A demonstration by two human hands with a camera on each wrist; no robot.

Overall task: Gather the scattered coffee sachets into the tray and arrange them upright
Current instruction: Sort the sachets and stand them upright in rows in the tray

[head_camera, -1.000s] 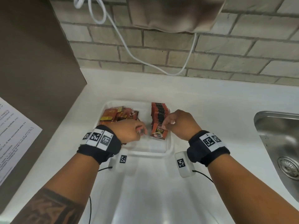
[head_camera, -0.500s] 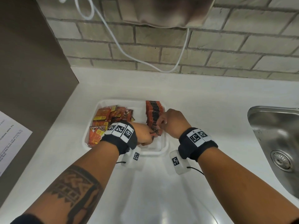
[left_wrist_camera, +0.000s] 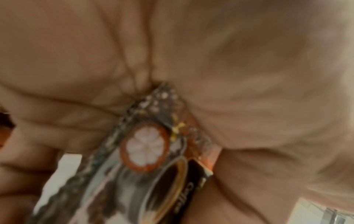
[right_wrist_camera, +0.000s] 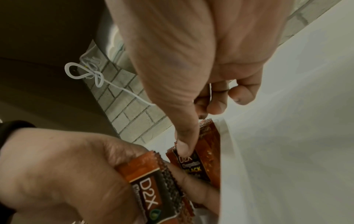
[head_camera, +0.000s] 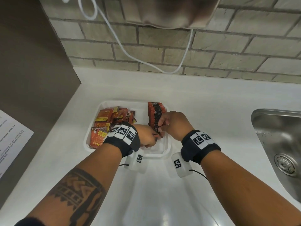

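Note:
A white tray point(head_camera: 164, 154) sits on the counter. Loose red coffee sachets point(head_camera: 107, 119) lie jumbled in its left half. Along its right side stands an upright row of sachets point(head_camera: 156, 111). My left hand point(head_camera: 146, 137) grips a sachet point(right_wrist_camera: 153, 184) by its end, just left of the row's near end; the same sachet point(left_wrist_camera: 145, 151) fills the left wrist view. My right hand point(head_camera: 172, 123) pinches the front sachet of the row point(right_wrist_camera: 193, 163), thumb on its top edge.
A steel sink point(head_camera: 280, 144) is set in the counter at the right. A white cable point(head_camera: 130, 53) hangs down the brick wall behind the tray. A brown cabinet side point(head_camera: 32, 70) with a printed sheet point(head_camera: 11, 141) stands at the left.
My left hand has moved right across the tray with its sachet, up against the near end of the upright row. The right hand has stayed on the row.

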